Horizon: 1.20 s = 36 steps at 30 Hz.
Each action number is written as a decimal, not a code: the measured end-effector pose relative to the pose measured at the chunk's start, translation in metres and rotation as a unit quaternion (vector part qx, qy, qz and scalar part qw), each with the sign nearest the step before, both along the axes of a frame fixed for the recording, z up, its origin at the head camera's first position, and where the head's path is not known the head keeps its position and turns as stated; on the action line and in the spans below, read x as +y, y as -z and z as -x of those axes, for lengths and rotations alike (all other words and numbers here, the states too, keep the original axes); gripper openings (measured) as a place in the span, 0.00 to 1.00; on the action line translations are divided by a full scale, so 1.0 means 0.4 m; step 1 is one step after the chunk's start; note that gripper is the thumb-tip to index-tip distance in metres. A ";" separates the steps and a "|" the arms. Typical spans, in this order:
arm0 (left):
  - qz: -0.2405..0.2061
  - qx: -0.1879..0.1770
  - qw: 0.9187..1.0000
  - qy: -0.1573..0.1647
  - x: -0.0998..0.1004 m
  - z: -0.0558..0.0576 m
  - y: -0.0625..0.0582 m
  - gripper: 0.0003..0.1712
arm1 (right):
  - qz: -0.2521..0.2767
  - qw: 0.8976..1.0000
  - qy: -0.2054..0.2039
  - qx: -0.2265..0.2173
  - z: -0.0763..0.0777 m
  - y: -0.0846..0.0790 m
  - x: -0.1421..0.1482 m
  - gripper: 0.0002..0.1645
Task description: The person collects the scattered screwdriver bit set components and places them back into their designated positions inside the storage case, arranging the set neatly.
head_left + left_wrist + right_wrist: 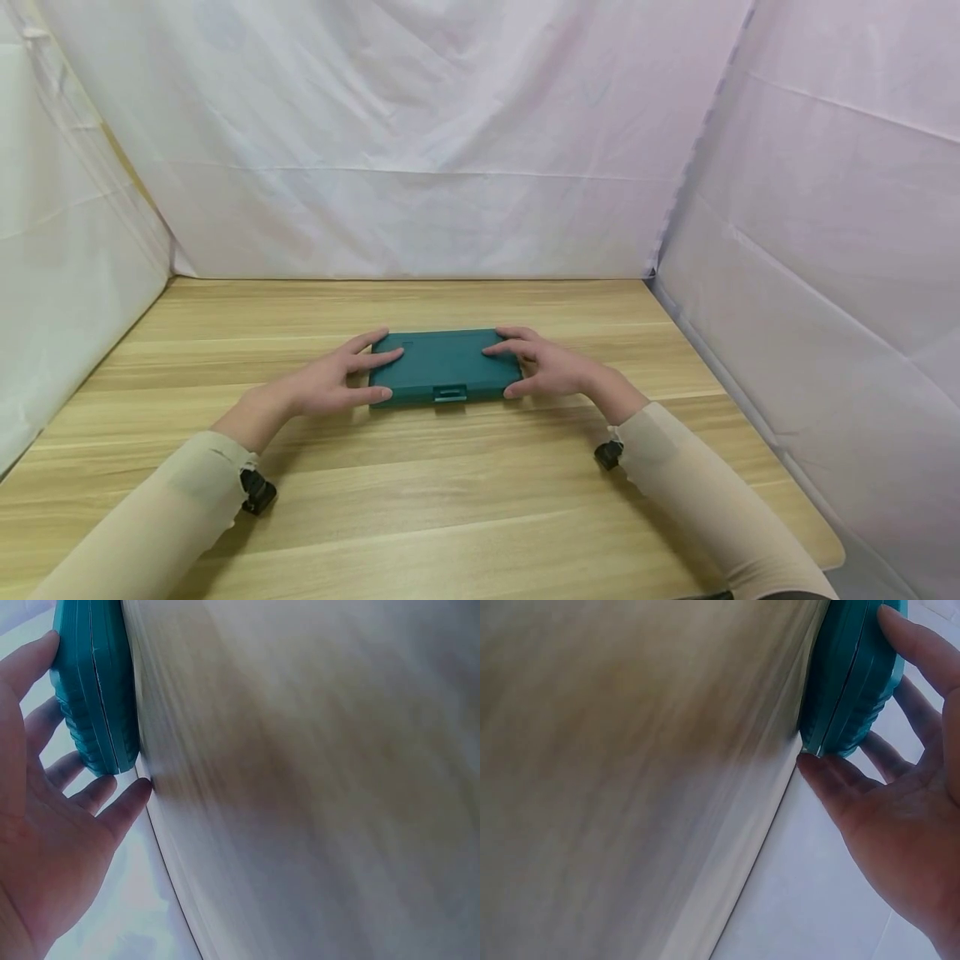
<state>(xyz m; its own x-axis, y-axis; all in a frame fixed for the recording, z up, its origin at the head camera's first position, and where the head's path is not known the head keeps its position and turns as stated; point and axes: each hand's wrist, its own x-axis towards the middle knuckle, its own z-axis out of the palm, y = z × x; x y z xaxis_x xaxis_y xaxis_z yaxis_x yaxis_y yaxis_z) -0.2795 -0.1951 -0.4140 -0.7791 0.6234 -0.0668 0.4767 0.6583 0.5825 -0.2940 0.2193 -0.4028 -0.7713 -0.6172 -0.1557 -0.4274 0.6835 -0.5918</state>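
Observation:
A teal hard plastic case (450, 362) lies flat on the wooden table, its lid down and a small latch (450, 393) at the middle of its front side. My left hand (326, 383) holds the case's left end, thumb at the front edge and other fingers over the top and far corner. At the right end, my right hand (551, 367) holds it the same way. Both wrist views show the ribbed end of the case (94, 690) and the seam between lid and base; fingertips touch or lie close around it. What the case contains is hidden.
The light wood table (450, 500) spreads around the case, with its rounded right front corner in view. White cloth sheets (420, 142) hang behind the table and at both sides. Small black devices (257, 492) sit at both wrists, at the sleeve ends.

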 end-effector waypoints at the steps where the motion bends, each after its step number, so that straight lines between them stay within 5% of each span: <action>1: 0.000 0.000 1.000 0.000 0.000 0.001 0.000 0.43 | -0.002 1.000 0.002 0.000 -0.002 -0.002 -0.003 0.44; 15: -0.005 -0.010 1.000 -0.012 0.000 -0.002 0.000 0.43 | -0.105 0.992 0.001 0.074 -0.004 -0.006 -0.137 0.68; 36: -0.002 -0.011 1.000 -0.012 -0.004 -0.004 0.003 0.43 | -0.128 0.987 0.019 0.091 -0.015 -0.008 -0.187 0.54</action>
